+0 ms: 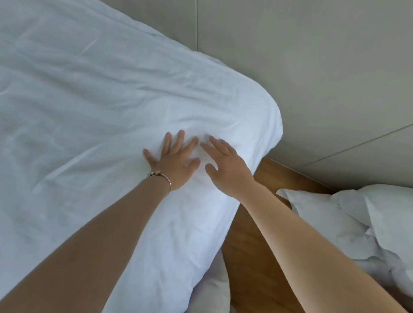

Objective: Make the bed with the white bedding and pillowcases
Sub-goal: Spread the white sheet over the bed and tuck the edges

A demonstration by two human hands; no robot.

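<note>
both hands are lying flat on the white sheet at the corner of the bed.

the left hand [173,163], wearing a thin bracelet [163,178] at the wrist, is pressing on the white sheet [83,96] with its fingers straight and spread apart, holding nothing. the right hand [227,166] is lying just beside it, fingers straight and slightly spread, touching the same sheet close to the rounded corner of the bed [264,116]. the sheet is covering the bed top and is showing many soft wrinkles. the corner is sitting near the grey panelled wall [339,68]. a strip of wooden floor [261,252] is showing between the bed and a heap of more white bedding [372,226] lying at the right. another bit of white cloth [211,306] is hanging by the bed's edge below the arms.
</note>
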